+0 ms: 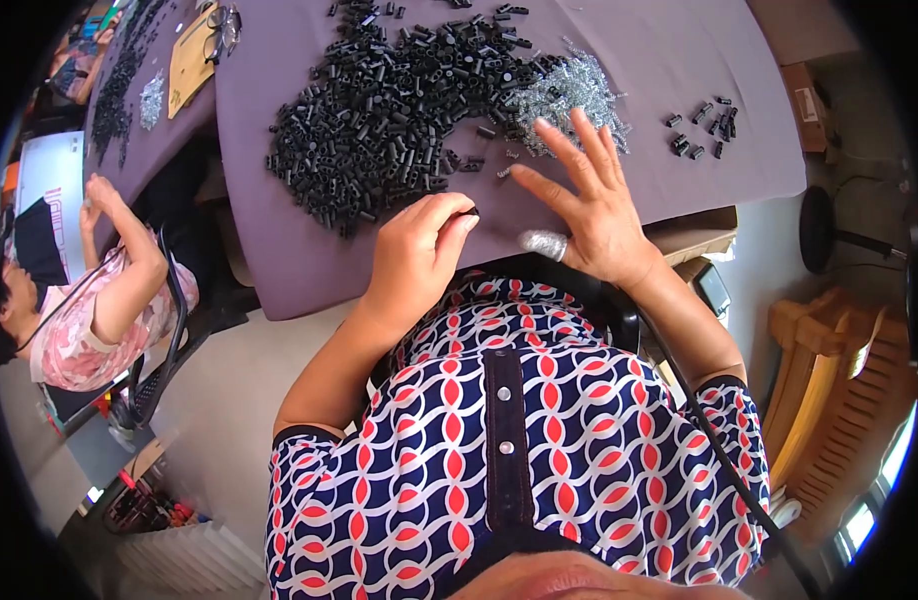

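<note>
My left hand [419,250] is closed at the table's near edge, thumb and forefinger pinching a small black plastic piece [473,211], only its end showing. To its right, my right hand [607,222] is open with fingers spread and nothing in it. Silvery-white wrapping [544,244] covers that thumb. Just beyond my right fingertips lies a heap of small metal springs [569,95], with a few loose ones nearer. A large pile of short black plastic pieces [379,120] spreads beyond my left hand and meets the springs.
A small group of black pieces [701,128] lies apart on the right of the purple-grey covered table [679,60]. At left, a co-worker [109,300] sits by another table with black pieces, springs [152,100] and eyeglasses [222,32]. Wooden furniture [839,390] stands at right.
</note>
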Demonstrator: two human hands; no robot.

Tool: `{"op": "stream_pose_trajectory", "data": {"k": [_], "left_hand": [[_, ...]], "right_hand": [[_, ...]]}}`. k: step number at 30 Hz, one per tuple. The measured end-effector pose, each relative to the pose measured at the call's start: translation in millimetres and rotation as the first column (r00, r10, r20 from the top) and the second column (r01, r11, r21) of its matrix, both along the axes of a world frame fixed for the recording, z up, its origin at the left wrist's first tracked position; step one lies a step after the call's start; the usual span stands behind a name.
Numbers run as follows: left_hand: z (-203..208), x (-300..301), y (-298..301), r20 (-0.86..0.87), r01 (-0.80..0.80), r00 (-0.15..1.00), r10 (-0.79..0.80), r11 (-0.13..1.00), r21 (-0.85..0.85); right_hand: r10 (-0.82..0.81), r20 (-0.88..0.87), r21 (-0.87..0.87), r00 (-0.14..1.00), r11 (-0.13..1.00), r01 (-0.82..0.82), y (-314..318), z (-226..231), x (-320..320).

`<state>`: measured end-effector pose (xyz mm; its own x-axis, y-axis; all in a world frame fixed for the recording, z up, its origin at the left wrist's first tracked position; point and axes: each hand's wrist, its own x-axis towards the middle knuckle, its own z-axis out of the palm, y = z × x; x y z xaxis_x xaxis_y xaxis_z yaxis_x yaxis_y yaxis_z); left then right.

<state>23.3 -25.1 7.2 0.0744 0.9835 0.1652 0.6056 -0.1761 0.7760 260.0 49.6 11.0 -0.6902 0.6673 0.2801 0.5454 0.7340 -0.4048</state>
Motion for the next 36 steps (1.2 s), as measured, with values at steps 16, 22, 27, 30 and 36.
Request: {"op": "stream_pose_trajectory", "data": {"k": [16,22,27,30,36], "left_hand": [[2.4,-1.9,-6.1,0.301,-0.044,0.946,0.122,0.966,-0.254],[-4.9,12.6,10.8,-0.173,0.123,0.979,-0.107,0.988,0.088],[-7.6,13.8,18.1,-0.492,0.251,0.857,-0.151,0.958,0.142],[-8.6,18.0,15.1,-0.552,0.246,0.824,-0.129,0.959,0.142],[-13.5,18.5,10.5,-0.426,0.208,0.897,-0.115,0.962,0.179]], "right_hand": [[0.088,0.062,0.056,0.994,0.994,-0.091,17.0,-6.8,-10.3],[0.088,0.066,0.053,0.994,0.994,-0.091,0.0,-4.6,-3.8],[0.076,0.037,0.020,0.996,0.997,-0.077,-2.8,-8.0,-1.0],[0.084,-0.007,-0.007,0.996,0.996,-0.084,-1.3,-8.0,-3.0],[0.082,-0.049,-0.031,0.995,0.996,-0.083,-0.5,-9.1,4.0]]}}
